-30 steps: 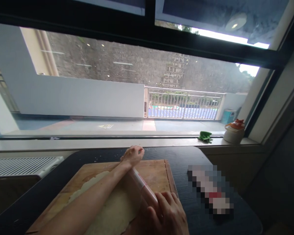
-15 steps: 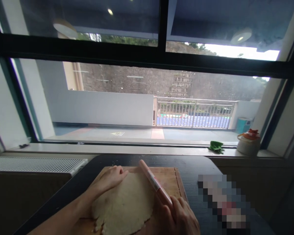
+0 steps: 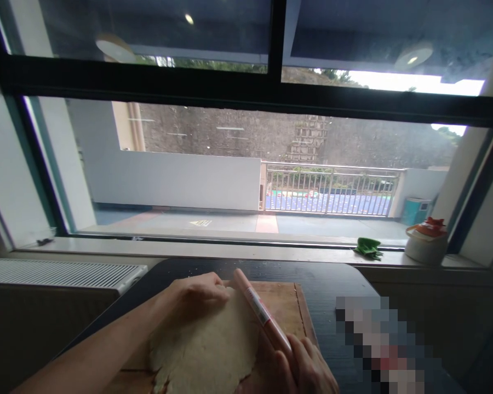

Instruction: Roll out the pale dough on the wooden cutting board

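Right hand (image 3: pixel 311 365) grasps rolling pin (image 3: pixel 258 308), right of dough sheet (image 3: pixel 209 347); left hand (image 3: pixel 201 288) arched over sheet's far edge, grip unclear.

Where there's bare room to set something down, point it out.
Bare: the dark table strip between cutting board and pixelated patch; the middle windowsill, left of the green item. Crowded: most of the board, with dough, rolling pin, left hand and right hand.

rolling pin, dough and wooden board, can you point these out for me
Rolling pin (image 3: pixel 262 315): head view, on its shaft, at the label.
Dough (image 3: pixel 207 345): head view, on the middle of the sheet.
Wooden board (image 3: pixel 286 306): head view, on bare wood right of the pin.
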Action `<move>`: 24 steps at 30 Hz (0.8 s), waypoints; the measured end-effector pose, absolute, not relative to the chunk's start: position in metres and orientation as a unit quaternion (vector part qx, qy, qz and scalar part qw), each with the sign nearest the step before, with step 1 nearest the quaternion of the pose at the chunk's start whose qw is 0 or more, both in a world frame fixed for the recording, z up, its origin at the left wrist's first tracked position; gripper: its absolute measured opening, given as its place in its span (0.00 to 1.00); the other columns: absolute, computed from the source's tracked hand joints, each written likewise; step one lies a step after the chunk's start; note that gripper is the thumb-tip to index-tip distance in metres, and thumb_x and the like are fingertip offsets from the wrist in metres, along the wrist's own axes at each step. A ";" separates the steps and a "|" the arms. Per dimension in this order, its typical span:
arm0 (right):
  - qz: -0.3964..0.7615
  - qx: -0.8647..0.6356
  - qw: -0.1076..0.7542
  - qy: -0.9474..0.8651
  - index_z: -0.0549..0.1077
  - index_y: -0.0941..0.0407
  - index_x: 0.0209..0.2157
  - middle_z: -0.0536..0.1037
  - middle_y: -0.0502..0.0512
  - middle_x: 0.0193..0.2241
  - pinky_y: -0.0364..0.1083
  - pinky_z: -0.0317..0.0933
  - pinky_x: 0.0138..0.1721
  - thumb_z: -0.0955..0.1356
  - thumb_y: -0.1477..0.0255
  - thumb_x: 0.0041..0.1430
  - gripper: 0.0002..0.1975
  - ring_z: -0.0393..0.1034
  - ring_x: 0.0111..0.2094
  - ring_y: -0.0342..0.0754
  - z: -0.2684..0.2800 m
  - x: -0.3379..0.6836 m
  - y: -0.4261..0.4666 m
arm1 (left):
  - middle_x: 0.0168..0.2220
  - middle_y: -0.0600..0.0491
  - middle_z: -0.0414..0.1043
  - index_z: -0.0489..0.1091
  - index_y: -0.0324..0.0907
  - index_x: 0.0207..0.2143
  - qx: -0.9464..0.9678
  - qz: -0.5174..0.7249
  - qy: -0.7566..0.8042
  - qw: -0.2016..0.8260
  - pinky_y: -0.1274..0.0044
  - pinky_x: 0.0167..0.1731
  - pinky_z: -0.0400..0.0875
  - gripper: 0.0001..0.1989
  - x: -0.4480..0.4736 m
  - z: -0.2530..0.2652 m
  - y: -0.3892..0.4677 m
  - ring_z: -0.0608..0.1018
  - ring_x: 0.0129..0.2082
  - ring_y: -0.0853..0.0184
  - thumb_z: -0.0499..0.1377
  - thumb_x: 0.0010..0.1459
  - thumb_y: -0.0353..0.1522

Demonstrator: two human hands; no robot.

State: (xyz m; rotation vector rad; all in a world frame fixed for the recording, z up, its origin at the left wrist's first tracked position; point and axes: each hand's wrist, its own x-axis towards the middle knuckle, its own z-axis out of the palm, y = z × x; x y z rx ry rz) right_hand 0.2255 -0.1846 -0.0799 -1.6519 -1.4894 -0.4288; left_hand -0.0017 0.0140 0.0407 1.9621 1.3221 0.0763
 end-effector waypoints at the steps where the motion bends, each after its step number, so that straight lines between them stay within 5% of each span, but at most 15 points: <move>1: -0.166 -0.660 0.424 -0.597 0.72 0.51 0.40 0.74 0.53 0.28 0.42 0.63 0.29 0.56 0.57 0.63 0.19 0.71 0.30 0.47 -0.080 0.226 -0.185 | 0.19 0.54 0.69 0.69 0.41 0.18 0.763 0.022 0.511 0.395 0.76 0.22 0.60 0.14 -0.002 0.043 0.011 0.70 0.21 0.66 0.62 0.37 0.43; 9: -0.137 -0.663 0.427 -0.600 0.72 0.50 0.40 0.74 0.52 0.31 0.42 0.64 0.31 0.55 0.57 0.64 0.19 0.72 0.32 0.46 -0.071 0.226 -0.189 | 0.15 0.56 0.63 0.66 0.40 0.15 0.777 0.072 0.420 0.463 0.80 0.16 0.53 0.15 -0.013 0.065 -0.012 0.63 0.15 0.73 0.61 0.40 0.42; 17: -0.134 -0.673 0.408 -0.603 0.72 0.49 0.40 0.75 0.52 0.29 0.41 0.63 0.28 0.54 0.57 0.64 0.20 0.72 0.31 0.46 -0.066 0.225 -0.192 | 0.26 0.51 0.74 0.73 0.39 0.28 0.675 0.236 0.431 0.550 0.78 0.23 0.66 0.17 -0.034 0.118 -0.037 0.73 0.22 0.68 0.64 0.42 0.44; 24: -0.135 -0.674 0.438 -0.579 0.73 0.50 0.40 0.76 0.54 0.32 0.41 0.66 0.31 0.54 0.56 0.64 0.22 0.73 0.34 0.48 -0.072 0.227 -0.189 | 0.28 0.52 0.75 0.72 0.39 0.29 0.523 0.336 0.535 0.572 0.77 0.29 0.70 0.19 -0.061 0.044 -0.037 0.76 0.30 0.64 0.65 0.39 0.44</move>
